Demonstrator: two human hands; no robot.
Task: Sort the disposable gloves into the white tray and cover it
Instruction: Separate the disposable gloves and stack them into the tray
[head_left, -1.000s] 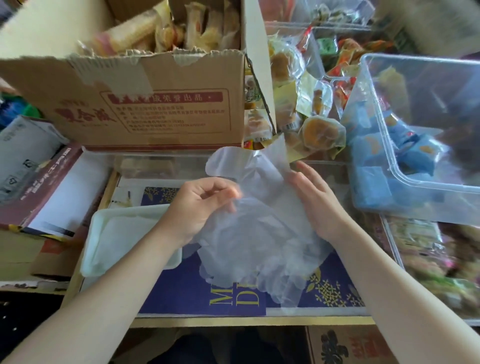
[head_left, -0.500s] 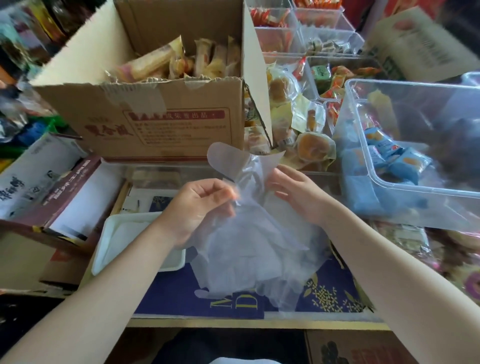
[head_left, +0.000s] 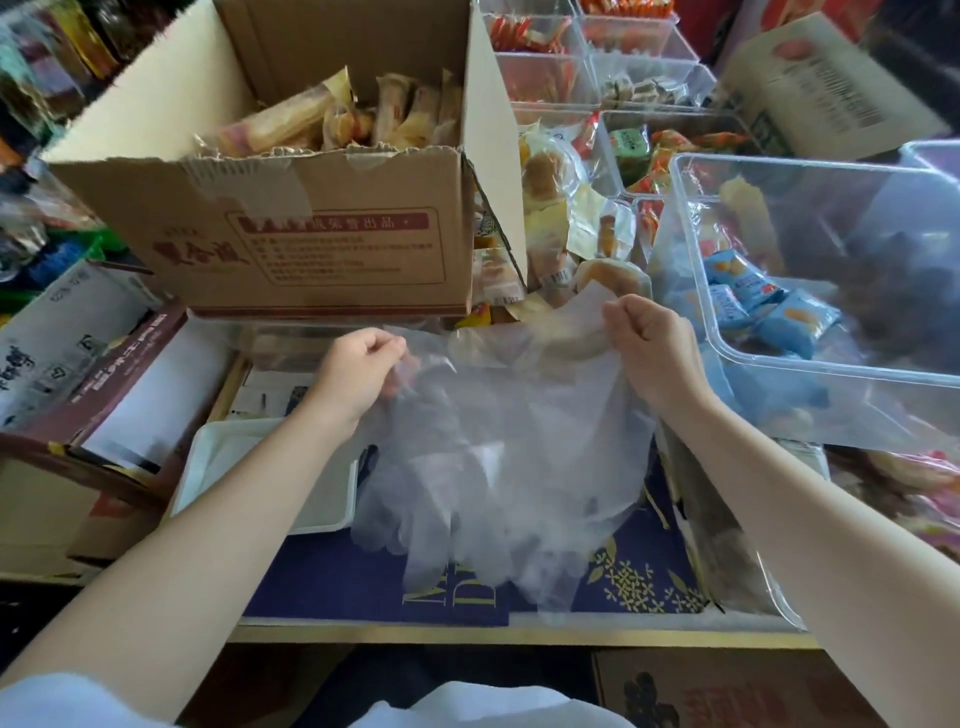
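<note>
Cluttered snack stall: navy mat (head_left: 322, 587) with gold flower print, rectangular white tray (head_left: 260, 467) at left, torn cardboard box (head_left: 311, 234) with red Chinese print I can't read. Left hand (head_left: 358, 371) and right hand (head_left: 649, 348) each pinch the crinkly see-through gloves (head_left: 509, 467), held up over the mat just right of the tray, beside a clear plastic bin (head_left: 831, 270).

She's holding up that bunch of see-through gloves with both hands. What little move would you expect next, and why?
Probably a short carry to her left and down. Both the left hand and right hand pinch the gloves by their top edge, hanging above the blue mat, while the white tray sits beside them under her left forearm.
</note>
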